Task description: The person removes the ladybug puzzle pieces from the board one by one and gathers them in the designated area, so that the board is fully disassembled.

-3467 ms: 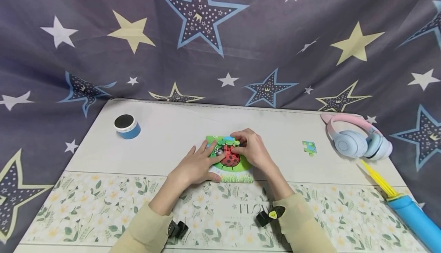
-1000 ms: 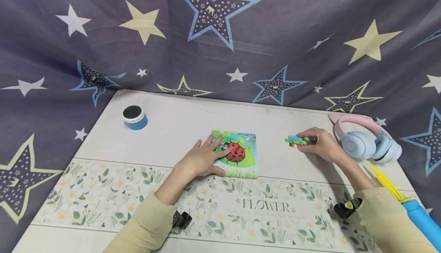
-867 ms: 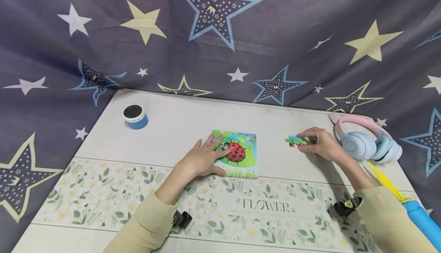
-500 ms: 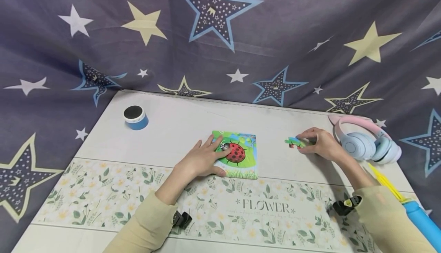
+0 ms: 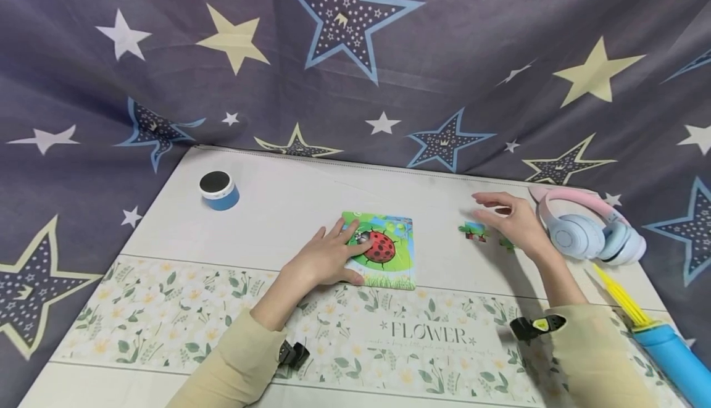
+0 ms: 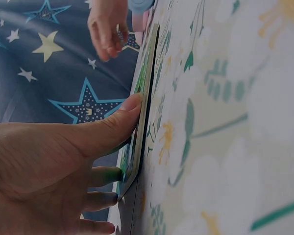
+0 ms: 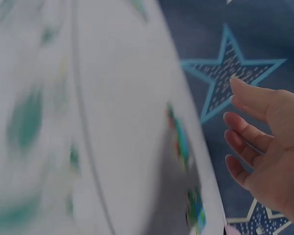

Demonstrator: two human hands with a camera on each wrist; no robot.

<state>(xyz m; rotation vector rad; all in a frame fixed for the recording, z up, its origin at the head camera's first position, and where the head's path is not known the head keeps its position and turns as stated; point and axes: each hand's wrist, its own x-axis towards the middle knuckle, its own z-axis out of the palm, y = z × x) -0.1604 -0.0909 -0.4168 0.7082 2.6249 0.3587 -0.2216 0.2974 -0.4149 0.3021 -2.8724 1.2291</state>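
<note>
My left hand rests on a square puzzle board printed with a red ladybug on a green leaf. Its fingers are spread over the board's left side; in the left wrist view the thumb lies at the board's edge. Well to the right, my right hand hovers above the table, fingers loosely bent and apart, holding nothing. Just left of and below its fingertips lies a blue, green and red jigsaw piece. A second jigsaw piece is partly hidden under that hand; both pieces look blurred in the right wrist view.
Pink and pale blue headphones lie right of my right hand. Nearer the right edge is a blue cylinder with a yellow spiked end. A small blue and white speaker stands at the left. A star-patterned curtain hangs behind the table.
My right hand carried a jigsaw piece from the board to the right, laid it beside another piece, then let go and rose. My left hand stays on the board.
</note>
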